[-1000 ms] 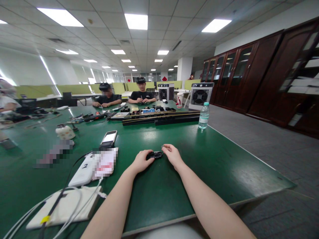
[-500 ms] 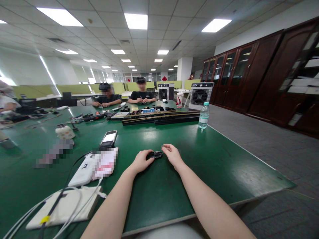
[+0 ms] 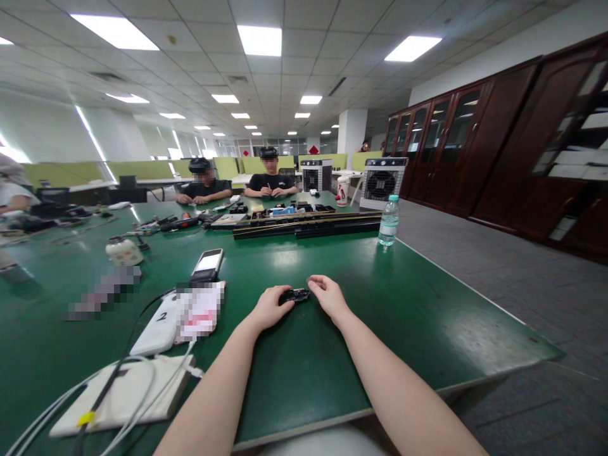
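Low over the green table, my left hand is closed on the left end of a small, dark, oblong device part. Fine detail shows along its upper face, but its exact kind is too small to tell. My right hand is at the part's right end, thumb and forefinger pinched together. Something tiny and dark seems to be between those fingertips; I cannot make out what it is. Whether the right fingers touch the device part is unclear.
To the left lie a phone, a white power bank marked 2, and a cream slab with cables across it. Long black rails lie ahead, beside a water bottle. Two people sit at the far side.
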Demonstrator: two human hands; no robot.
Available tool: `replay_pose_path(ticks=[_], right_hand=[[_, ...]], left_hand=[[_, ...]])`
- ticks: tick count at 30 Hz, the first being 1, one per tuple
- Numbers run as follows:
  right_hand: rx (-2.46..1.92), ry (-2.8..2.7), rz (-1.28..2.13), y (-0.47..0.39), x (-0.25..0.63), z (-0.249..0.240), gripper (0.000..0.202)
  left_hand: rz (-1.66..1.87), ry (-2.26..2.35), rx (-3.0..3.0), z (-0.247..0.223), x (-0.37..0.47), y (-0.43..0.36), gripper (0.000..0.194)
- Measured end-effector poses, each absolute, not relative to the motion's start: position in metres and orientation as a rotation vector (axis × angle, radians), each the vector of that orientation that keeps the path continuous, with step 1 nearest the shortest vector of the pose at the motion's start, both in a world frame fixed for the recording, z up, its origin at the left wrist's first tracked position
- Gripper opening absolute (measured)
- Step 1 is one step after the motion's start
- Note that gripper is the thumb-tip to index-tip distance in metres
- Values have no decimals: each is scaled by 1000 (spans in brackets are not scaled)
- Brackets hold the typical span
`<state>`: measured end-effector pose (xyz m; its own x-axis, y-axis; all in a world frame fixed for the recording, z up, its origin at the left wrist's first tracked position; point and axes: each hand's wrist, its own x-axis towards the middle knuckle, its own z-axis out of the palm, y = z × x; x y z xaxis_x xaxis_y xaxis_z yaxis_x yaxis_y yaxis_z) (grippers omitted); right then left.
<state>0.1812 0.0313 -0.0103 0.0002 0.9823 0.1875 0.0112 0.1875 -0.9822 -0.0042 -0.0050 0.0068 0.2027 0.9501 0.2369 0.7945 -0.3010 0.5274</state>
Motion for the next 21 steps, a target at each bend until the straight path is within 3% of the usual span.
replay_pose_path(ticks=[11, 21], right_hand=[[-1090, -1368, 986, 25, 179, -4, 25], [-1152, -1805, 733, 8, 178, 9, 24]], left_hand=[[745, 1663, 2200, 8, -3, -6, 41], [762, 1637, 2215, 4, -4, -3, 40]])
